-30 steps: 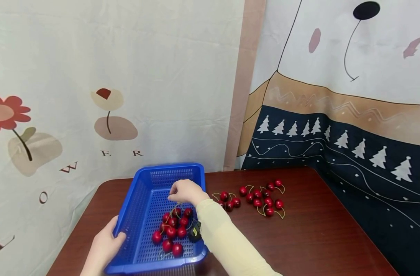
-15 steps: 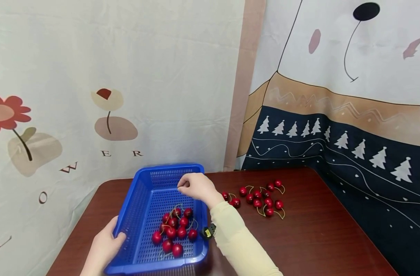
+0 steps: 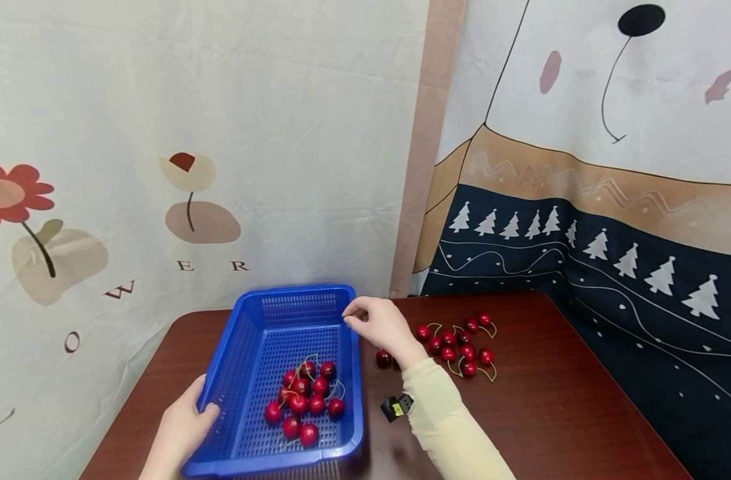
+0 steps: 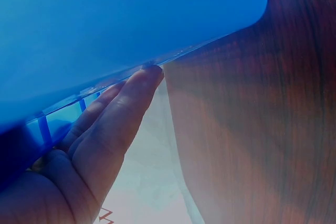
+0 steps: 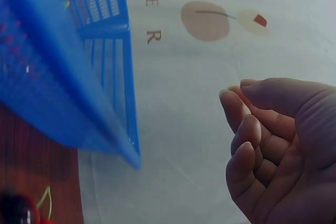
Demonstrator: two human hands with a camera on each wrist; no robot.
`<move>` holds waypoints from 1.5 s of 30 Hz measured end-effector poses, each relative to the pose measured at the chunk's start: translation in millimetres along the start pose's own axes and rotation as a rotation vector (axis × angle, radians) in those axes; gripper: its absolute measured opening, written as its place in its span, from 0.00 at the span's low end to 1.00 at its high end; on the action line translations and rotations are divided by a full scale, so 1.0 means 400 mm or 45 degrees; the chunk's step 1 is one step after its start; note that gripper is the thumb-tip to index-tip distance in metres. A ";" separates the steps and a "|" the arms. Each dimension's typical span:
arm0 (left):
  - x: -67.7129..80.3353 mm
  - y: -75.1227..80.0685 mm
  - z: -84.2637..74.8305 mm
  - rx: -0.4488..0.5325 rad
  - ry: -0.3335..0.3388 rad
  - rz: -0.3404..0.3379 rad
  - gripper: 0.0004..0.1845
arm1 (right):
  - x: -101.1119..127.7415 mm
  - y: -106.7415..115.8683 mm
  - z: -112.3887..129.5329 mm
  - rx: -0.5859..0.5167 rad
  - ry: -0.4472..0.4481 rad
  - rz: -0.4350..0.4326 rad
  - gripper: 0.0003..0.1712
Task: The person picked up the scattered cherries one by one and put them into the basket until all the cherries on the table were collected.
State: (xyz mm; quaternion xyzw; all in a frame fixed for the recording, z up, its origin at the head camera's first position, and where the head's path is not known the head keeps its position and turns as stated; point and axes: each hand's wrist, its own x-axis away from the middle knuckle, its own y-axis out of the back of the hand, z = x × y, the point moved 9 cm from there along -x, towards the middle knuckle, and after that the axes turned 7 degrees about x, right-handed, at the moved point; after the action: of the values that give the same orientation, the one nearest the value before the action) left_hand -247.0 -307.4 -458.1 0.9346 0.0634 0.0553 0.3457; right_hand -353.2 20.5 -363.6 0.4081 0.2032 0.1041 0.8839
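On the blue basket (image 3: 299, 311), left hand (image 3: 184, 421) in grip, right hand (image 3: 382, 327) loose nearby

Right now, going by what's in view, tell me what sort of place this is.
Probably an indoor corner set up for tabletop work, though I can't tell what building: printed hangings stand behind a reddish-brown table, which carries a blue basket and cherries.

Hands (image 3: 185, 420) farther apart, right one (image 3: 380, 325) shifted rightward across basket rim (image 3: 359, 400)
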 end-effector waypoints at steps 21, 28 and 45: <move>-0.005 -0.001 0.003 -0.014 -0.012 -0.004 0.31 | 0.037 0.003 -0.262 0.209 -0.166 0.019 0.09; -0.002 -0.001 0.002 -0.005 -0.013 -0.009 0.31 | 0.025 -0.034 -0.332 0.334 -0.182 0.101 0.10; -0.005 0.000 0.003 -0.022 -0.035 -0.028 0.30 | 0.007 -0.089 -0.376 0.579 -0.190 0.270 0.14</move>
State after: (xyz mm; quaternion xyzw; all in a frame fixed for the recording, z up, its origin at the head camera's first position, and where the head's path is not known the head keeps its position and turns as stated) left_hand -248.8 -308.5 -459.4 0.9315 0.0686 0.0392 0.3551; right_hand -417.0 100.7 -479.6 0.6218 0.1118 0.1176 0.7662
